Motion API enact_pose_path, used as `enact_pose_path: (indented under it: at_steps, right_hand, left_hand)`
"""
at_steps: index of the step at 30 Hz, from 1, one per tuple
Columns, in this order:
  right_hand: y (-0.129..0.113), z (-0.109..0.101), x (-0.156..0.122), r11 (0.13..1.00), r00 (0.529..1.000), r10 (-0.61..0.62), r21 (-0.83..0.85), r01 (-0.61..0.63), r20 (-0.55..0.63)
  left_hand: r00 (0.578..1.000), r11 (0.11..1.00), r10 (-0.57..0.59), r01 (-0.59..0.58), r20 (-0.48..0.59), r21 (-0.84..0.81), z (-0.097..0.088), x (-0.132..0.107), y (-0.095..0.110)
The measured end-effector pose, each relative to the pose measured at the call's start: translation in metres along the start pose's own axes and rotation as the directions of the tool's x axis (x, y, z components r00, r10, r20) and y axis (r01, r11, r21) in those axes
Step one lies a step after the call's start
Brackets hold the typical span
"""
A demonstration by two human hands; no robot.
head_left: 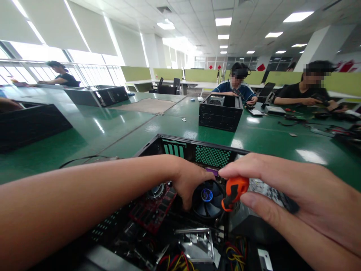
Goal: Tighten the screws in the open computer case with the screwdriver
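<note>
An open black computer case [180,145] lies in front of me on the green table. Inside it sit a red circuit board [152,212] and a black cooler fan with a blue hub [207,197]. My left hand [188,182] reaches down into the case, fingers curled against the fan's left rim. My right hand [282,188] pinches the orange handle of a screwdriver [234,192] between thumb and fingertips, held upright over the fan's right side. Its shaft runs down out of sight.
Coloured cable bundles [180,261] and a metal bracket [197,241] fill the case's near end. A second open black case [220,112] stands farther back. Two people sit at the far right with tools and cables; another sits far left. A closed case [97,95] lies at left.
</note>
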State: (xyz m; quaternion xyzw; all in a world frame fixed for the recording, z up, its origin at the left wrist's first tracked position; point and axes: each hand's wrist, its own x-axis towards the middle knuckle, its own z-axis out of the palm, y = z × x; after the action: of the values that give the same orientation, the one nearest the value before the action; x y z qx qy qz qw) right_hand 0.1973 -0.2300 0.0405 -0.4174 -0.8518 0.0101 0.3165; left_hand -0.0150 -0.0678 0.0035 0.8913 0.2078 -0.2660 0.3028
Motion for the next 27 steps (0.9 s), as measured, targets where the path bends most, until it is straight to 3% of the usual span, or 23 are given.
enact_pose_path:
  at_steps: [6, 10, 16, 27]
  right_hand:
    - [-0.001, 0.007, 0.004, 0.997, 0.996, 0.056, 0.040, -0.059, 0.065]
    - [0.001, 0.004, 0.007, 0.999, 0.996, 0.000, 0.033, -0.003, 0.093]
    - [0.005, 0.002, 0.012, 0.996, 0.991, -0.093, 0.023, 0.092, 0.094]
    - [0.014, 0.007, 0.018, 0.998, 0.996, -0.065, 0.015, 0.064, 0.058]
  left_hand:
    - [1.000, 1.000, 0.011, -0.011, -0.003, -0.028, 0.001, 0.000, 0.000]
    - [1.000, 1.000, -0.001, 0.000, -0.021, -0.016, 0.001, 0.001, 0.000]
    - [0.999, 1.000, 0.006, -0.007, -0.035, -0.030, 0.003, 0.002, -0.004]
    - [1.000, 1.000, -0.016, 0.016, -0.026, 0.005, 0.002, -0.001, 0.001]
